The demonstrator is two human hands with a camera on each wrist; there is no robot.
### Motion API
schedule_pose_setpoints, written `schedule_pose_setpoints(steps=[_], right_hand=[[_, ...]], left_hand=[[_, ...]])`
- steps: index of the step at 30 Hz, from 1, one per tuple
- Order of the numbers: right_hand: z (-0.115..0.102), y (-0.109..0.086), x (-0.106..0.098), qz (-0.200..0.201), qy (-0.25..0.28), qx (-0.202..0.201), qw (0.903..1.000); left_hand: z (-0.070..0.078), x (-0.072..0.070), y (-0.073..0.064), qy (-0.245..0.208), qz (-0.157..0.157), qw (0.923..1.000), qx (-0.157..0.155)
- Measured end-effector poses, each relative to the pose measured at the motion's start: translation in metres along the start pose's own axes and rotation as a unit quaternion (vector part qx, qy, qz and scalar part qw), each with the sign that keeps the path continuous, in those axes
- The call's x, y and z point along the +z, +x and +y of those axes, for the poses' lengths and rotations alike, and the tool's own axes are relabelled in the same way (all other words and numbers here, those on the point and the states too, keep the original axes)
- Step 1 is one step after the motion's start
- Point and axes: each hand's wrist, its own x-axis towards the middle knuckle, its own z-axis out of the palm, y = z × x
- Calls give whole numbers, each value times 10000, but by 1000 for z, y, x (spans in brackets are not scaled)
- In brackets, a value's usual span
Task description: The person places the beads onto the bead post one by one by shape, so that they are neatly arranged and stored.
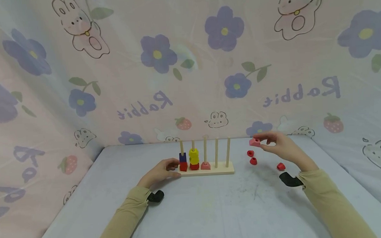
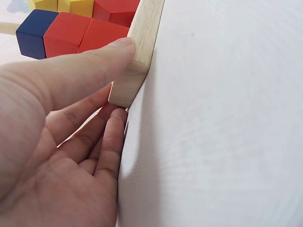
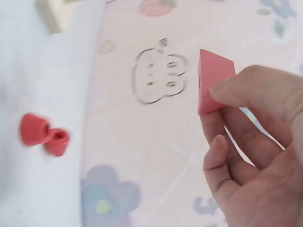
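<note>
A wooden peg board (image 1: 223, 170) with several upright pegs stands on the table. Its left end is held by my left hand (image 1: 162, 170), thumb on the base's front edge and fingers behind the end (image 2: 120, 94). Red blocks with a blue block (image 1: 183, 157) on top sit on the leftmost peg. Yellow blocks (image 1: 194, 156) over red fill the second, and a pink trapezoid block (image 1: 205, 166) lies at the foot of the middle one. Between thumb and fingers, my right hand (image 1: 279, 147) pinches another pink trapezoid block (image 3: 215, 80), raised right of the board.
Two small red pieces with holes (image 3: 34, 129) lie close together below the right hand, and a third red piece (image 1: 281, 166) lies nearer its wrist. Behind the table (image 1: 194, 211) hangs a printed cloth (image 1: 195, 79), which also runs along both sides.
</note>
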Motion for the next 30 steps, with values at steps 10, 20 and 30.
schedule_pose_setpoints(steps=[10, 20, 30], right_hand=[[-50, 31, -2, 261, 541, -567, 9966], [-81, 61, 23, -116, 1023, -733, 9920], [-104, 85, 53, -447, 1008, -1095, 9878]], left_hand=[[-3, -1, 1, -18, -67, 10000, 27], [-2, 0, 1, -19, 1, 10000, 18], [-4, 2, 2, -32, 108, 9999, 56]])
